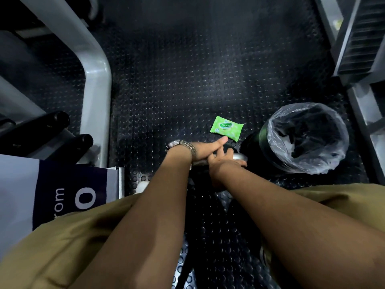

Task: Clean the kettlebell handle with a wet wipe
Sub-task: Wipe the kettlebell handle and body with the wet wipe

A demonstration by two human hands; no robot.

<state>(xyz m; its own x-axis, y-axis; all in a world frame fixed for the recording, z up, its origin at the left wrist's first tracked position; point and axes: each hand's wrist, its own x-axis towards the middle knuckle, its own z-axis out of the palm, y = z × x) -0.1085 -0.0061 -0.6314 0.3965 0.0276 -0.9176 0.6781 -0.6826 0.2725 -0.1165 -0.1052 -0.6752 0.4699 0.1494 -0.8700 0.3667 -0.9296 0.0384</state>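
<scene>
A silver metal kettlebell handle (240, 157) sits low on the black studded rubber floor (187, 80), just in front of the person's knees, and both bare arms reach down to it. The right hand (224, 163) is wrapped over the handle, its fingers curled round the bright bar, whose rounded end shows just beyond them. The left hand (203, 150), with a silver link wristwatch (183, 144) on its wrist, lies across the handle's other end and touches the right hand. Its thumb is stretched out straight, but its fingers are hidden under the right hand, so I cannot tell whether it grips the bar. No wipe can be made out between hands and metal, and the kettlebell's body is lost in the dark beneath the arms.

A green plastic pack of wet wipes (227, 128) lies flat on the floor just beyond the left thumb. Beside it, to the right, stands a round dark bin (277, 122) lined with a clear plastic bag. A grey metal machine frame (95, 69) curves down on the left. Khaki trousers (52, 247) fill the lower corners.
</scene>
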